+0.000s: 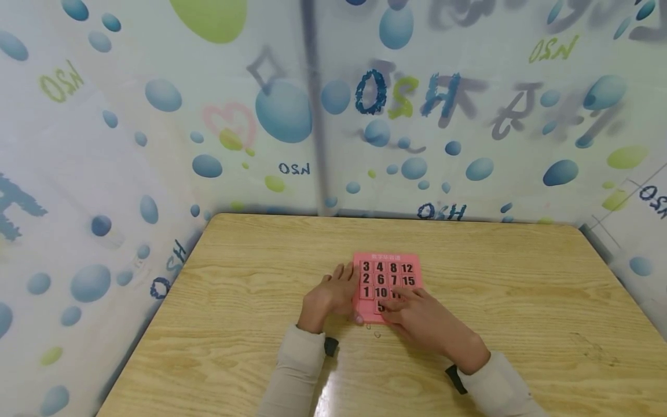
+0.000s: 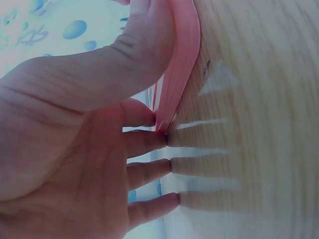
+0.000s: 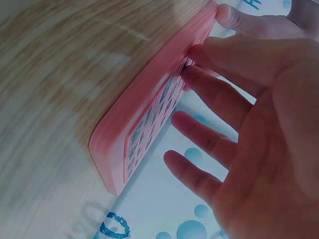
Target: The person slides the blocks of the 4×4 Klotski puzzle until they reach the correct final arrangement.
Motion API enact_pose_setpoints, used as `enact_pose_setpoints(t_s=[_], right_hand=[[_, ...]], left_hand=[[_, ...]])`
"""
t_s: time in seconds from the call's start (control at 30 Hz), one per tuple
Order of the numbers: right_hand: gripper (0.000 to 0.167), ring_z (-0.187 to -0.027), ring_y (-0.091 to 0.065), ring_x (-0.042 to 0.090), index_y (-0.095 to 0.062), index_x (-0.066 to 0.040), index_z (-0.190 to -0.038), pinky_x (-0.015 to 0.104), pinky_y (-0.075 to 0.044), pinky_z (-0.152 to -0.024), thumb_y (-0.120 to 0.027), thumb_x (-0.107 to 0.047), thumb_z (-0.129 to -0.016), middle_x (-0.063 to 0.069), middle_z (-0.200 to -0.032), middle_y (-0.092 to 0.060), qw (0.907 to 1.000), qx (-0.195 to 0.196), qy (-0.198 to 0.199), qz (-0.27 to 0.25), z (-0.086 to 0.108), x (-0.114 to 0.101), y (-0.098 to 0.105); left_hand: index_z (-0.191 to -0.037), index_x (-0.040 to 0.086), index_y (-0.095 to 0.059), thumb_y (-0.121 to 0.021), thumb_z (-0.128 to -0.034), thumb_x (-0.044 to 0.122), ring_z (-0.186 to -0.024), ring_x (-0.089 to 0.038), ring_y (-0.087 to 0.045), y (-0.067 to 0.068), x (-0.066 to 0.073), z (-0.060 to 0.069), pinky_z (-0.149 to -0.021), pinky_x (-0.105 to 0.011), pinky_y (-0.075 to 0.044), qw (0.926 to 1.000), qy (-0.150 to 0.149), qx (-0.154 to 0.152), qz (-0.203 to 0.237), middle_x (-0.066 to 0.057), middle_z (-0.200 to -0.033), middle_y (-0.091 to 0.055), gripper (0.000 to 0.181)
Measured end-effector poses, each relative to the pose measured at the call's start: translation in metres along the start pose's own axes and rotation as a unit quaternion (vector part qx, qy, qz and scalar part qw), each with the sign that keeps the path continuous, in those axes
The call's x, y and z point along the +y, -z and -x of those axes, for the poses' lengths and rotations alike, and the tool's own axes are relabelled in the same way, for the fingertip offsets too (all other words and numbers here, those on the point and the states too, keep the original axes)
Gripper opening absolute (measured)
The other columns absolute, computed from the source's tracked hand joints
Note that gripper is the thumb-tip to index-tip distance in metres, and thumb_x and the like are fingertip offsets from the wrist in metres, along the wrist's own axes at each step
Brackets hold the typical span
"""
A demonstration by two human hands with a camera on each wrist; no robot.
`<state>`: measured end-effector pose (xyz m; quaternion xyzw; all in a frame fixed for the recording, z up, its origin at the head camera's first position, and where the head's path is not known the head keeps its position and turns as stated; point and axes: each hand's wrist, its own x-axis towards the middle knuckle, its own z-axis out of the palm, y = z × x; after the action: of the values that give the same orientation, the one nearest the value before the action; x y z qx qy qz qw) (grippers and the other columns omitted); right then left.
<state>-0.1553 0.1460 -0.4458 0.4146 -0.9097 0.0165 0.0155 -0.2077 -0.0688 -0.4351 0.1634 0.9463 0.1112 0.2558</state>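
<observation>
One pink number puzzle (image 1: pixel 387 258) sits on the desk (image 1: pixel 250 266) between the left hand (image 1: pixel 332 294), spread against its edge, and the right hand (image 1: pixel 426 322), also spread, touching tiles (image 1: pixel 378 306)!

Left hand (image 2: pixel 84 139) touching pink board (image 2: pixel 185 55), fingers spread, wooden tabletop (image 2: pixel 269 109)

A pink number puzzle (image 1: pixel 387 284) lies flat and face up on the tabletop (image 1: pixel 239 301), its corners rounded and pale lettering (image 1: pixel 386 257) running along its far edge. I can read black numbers on its pink tiles (image 1: pixel 380 279): 3, 4, 8, 12, then 2, 6, 7, 15, then 1 and 10, with the lower right partly hidden. Nearest sits the 5 tile (image 1: pixel 378 308), a bare slot (image 1: pixel 366 308) to its left.
</observation>
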Motion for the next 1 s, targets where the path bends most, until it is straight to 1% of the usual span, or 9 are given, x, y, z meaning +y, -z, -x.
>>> enact_pose_setpoints(t_s=[0.17,0.33,0.57,0.83,1.0], right_hand=[[0.025,-0.129,-0.054,0.031,-0.075,-0.02,-0.118,0.056,-0.046,-0.102,-0.063,-0.026,-0.097,-0.001,-0.129,-0.067,1.0,0.0,-0.001,0.002,0.0,-0.001,0.0],[0.025,-0.128,-0.054,0.031,-0.075,-0.021,-0.119,0.055,-0.046,-0.101,-0.062,-0.026,-0.098,-0.001,-0.131,-0.067,1.0,0.004,0.008,0.0,0.0,-0.002,-0.001],[0.025,-0.128,-0.054,0.035,-0.074,-0.021,-0.119,0.056,-0.044,-0.103,-0.062,-0.024,-0.098,0.001,-0.133,-0.065,0.9996,0.012,0.011,-0.022,-0.002,-0.003,-0.002],[0.028,-0.131,-0.052,0.034,-0.071,-0.021,-0.124,0.057,-0.042,-0.106,-0.059,-0.026,-0.099,0.001,-0.135,-0.064,0.9998,-0.006,0.013,-0.013,-0.007,-0.007,-0.002],[0.03,-0.132,-0.052,0.034,-0.069,-0.021,-0.127,0.058,-0.04,-0.107,-0.057,-0.028,-0.101,0.0,-0.137,-0.063,0.9997,-0.02,0.009,-0.012,-0.01,-0.009,-0.002]], left_hand=[[-0.16,0.009,-0.012,-0.084,-0.074,0.044,-0.154,-0.027,-0.004,0.0,0.0,0.0,-0.124,-0.047,-0.016,1.0,-0.001,0.004,-0.003,-0.009,-0.168,-0.006,0.118],[-0.16,0.009,-0.012,-0.084,-0.0738,0.045,-0.154,-0.027,-0.004,0.0,0.0,-0.001,-0.123,-0.047,-0.017,1.0,0.0,0.004,-0.007,-0.009,-0.168,-0.006,0.118],[-0.16,0.008,-0.012,-0.083,-0.0751,0.045,-0.154,-0.027,-0.004,-0.002,-0.001,-0.003,-0.123,-0.047,-0.017,0.9999,-0.003,0.002,-0.011,-0.009,-0.168,-0.006,0.117],[-0.16,0.009,-0.011,-0.083,-0.075,0.044,-0.154,-0.027,-0.004,-0.001,-0.001,-0.001,-0.123,-0.047,-0.017,1.0,-0.004,0.005,0.001,-0.01,-0.167,-0.006,0.118],[-0.16,0.008,-0.011,-0.083,-0.0752,0.044,-0.154,-0.028,-0.005,-0.001,-0.001,-0.002,-0.123,-0.048,-0.018,0.9999,-0.006,0.007,-0.004,-0.01,-0.167,-0.007,0.117]])
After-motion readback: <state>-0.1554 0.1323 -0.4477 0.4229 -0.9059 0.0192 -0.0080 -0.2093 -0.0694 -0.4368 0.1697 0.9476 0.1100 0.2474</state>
